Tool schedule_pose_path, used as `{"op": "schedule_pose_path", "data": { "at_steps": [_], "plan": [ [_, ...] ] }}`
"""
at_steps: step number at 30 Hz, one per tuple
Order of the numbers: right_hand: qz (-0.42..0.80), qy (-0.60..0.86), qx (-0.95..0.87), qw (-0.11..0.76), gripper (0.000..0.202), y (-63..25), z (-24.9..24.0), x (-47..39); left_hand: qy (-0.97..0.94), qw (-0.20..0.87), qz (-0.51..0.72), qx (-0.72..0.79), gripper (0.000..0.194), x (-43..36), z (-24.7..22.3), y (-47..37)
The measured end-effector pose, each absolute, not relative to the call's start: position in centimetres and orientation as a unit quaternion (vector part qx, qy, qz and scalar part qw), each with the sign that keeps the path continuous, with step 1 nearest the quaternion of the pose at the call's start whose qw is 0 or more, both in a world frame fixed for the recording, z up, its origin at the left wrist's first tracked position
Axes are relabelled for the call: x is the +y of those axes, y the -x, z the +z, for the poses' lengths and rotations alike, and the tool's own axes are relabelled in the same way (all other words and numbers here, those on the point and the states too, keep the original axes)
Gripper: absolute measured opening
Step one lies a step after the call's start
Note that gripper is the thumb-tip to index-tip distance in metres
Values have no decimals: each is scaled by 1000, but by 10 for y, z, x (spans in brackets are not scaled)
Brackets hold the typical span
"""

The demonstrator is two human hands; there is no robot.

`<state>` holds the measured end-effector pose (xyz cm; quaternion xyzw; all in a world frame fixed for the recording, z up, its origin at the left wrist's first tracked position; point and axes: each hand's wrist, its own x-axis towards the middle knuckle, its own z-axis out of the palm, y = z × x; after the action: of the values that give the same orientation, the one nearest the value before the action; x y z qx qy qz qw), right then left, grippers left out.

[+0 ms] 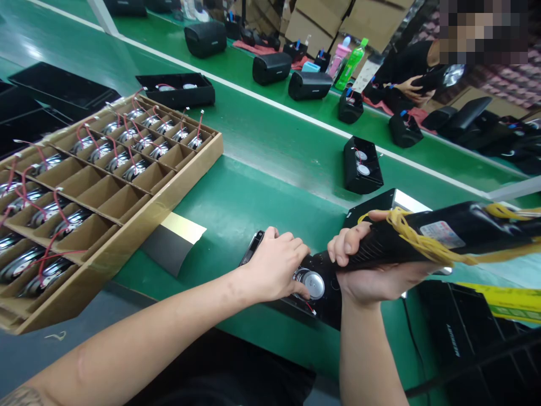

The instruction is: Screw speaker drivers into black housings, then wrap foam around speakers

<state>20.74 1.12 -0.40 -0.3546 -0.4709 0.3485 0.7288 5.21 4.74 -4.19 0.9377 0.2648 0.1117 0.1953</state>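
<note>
The desk [253,186] you worked on was bright green with a white stripe [296,115] running across it. Your tool [422,239] was black, wrapped in yellow rubber bands [416,239], with a white and red label [442,233]. The speaker housing [315,287] was black with a shiny silver driver [311,283]. The divider tray [169,192] was plain brown cardboard, full of silver drivers [127,152] with red wires [54,237].

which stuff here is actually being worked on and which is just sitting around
In hand:
- left hand pressing on the black speaker panel
- silver driver seated in that panel
- right hand gripping the black power screwdriver

Lying about:
- cardboard tray of drivers
- speaker cabinets on the belt
- bottles
- a co-worker's hand
</note>
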Motion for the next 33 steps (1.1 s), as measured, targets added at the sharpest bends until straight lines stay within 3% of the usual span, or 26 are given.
{"op": "schedule_pose_path", "data": {
  "at_steps": [6, 9, 13, 23, 28, 33],
  "plan": [
    [338, 354, -470, 734, 65, -212, 0, 6, -931, 239, 123, 247, 69, 49, -36, -46],
    [324, 339, -470, 748, 62, -215, 5, 4, -920, 283, 145, 230, 46, 52, -28, -39],
    [297, 342, -454, 767, 59, -215, 11, 2, -929, 248, 139, 238, 22, 56, -22, -33],
    [249, 349, -425, 798, 33, -210, 48, -10, -910, 276, 193, 241, 16, 47, -27, -39],
    [200, 357, -429, 805, 31, -214, 58, -19, -878, 334, 248, 238, 11, 45, -32, -39],
    [207, 356, -398, 820, 28, -214, 59, -29, -887, 303, 254, 240, 15, 43, -35, -37]
  ]
}}
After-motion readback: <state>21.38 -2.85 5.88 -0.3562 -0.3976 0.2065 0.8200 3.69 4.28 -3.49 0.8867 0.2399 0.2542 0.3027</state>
